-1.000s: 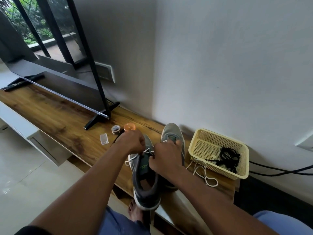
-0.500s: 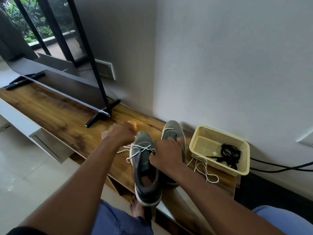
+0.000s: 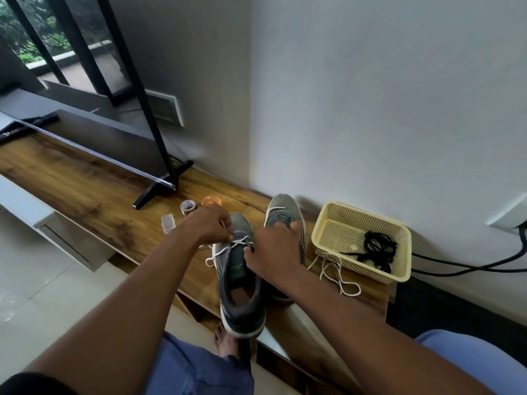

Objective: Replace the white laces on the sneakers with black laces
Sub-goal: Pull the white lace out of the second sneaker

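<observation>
1. White lace (image 3: 238, 244) is part-threaded in the near sneaker (image 3: 239, 280), which rests at the wooden shelf (image 3: 85, 195) edge.
2. Our left hand (image 3: 209, 228) pinches the lace; our right hand (image 3: 273, 252) curls over the tongue, pinching it too, we judge.
3. We judge unlacing is under way; next, we pull it through the remaining eyelets.
4. Black laces (image 3: 379, 249) wait in the basket (image 3: 333, 215), beyond the second sneaker (image 3: 282, 209).

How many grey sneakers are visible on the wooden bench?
2. The near grey sneaker lies under both hands at the wooden bench edge; the far grey sneaker stands beside it, nearer the wall. None seems hidden.
</observation>
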Action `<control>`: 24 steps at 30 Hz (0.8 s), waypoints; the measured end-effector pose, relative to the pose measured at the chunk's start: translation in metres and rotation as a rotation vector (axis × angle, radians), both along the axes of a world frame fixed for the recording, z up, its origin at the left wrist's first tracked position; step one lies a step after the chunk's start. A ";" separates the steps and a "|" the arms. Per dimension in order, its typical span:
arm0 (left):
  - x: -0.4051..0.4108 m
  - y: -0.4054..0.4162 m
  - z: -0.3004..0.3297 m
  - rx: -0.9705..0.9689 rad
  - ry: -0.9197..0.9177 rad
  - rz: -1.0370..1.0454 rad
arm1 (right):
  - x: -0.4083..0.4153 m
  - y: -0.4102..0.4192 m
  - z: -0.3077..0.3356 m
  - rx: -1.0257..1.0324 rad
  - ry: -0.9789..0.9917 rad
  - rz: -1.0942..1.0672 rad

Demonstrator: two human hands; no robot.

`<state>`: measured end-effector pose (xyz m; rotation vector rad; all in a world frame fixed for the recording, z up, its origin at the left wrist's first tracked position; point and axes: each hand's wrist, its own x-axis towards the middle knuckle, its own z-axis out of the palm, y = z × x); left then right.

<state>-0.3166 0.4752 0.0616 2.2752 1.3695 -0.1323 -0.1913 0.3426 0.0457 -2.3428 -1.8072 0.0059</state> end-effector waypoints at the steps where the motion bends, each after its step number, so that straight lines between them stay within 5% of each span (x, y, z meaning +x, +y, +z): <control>1: 0.002 -0.003 0.000 -0.031 0.014 -0.034 | 0.000 0.000 0.000 0.001 0.008 0.002; 6: 0.011 -0.009 0.003 0.009 0.079 -0.026 | 0.002 0.001 -0.001 -0.014 0.004 0.000; 12: -0.014 0.002 0.018 0.304 0.088 0.453 | 0.002 0.002 -0.003 -0.014 0.014 -0.009; 19: 0.008 -0.012 0.011 -0.066 -0.048 -0.075 | 0.001 0.004 -0.005 -0.016 0.002 -0.001; 24: 0.018 -0.014 0.000 0.068 0.119 -0.139 | 0.004 0.003 -0.005 -0.007 0.018 0.003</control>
